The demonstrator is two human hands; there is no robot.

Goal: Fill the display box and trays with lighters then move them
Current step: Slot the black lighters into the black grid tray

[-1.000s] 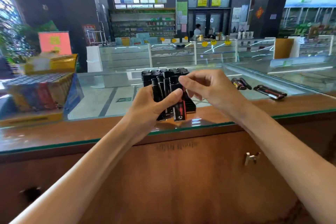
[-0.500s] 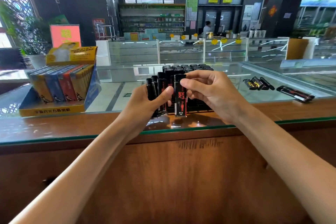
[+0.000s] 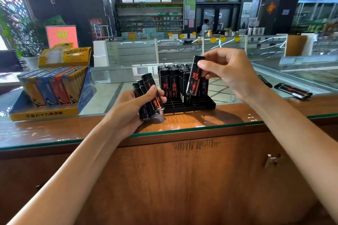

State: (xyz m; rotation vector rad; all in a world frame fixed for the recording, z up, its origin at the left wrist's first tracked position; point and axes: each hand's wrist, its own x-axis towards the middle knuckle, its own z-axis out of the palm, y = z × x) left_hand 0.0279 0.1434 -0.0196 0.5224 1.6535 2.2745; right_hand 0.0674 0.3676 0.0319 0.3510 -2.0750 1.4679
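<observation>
Glass tops the wooden surface (image 3: 182, 120), and its near edge runs across the view just below both hands. We see bare room between the black tray (image 3: 192, 105) and that edge, and more to the tray's right. A yellow display box (image 3: 45, 113) of coloured lighters sits at the left, well apart from the tray. Loose lighters (image 3: 292, 91) lie near the right end.

Standing lighters (image 3: 172, 82) fill the tray's back rows and hide one another, so we cannot count them. The front cells are open.

Our left hand (image 3: 128, 107) grips a bundle of lighters (image 3: 150, 97) just left of the tray, thumb across the front and fingers hidden behind. Our right hand (image 3: 226, 71) pinches a single lighter (image 3: 194, 76) near its top, tilted, above the tray's front right cells. We cannot tell whether it touches the standing ones behind.
</observation>
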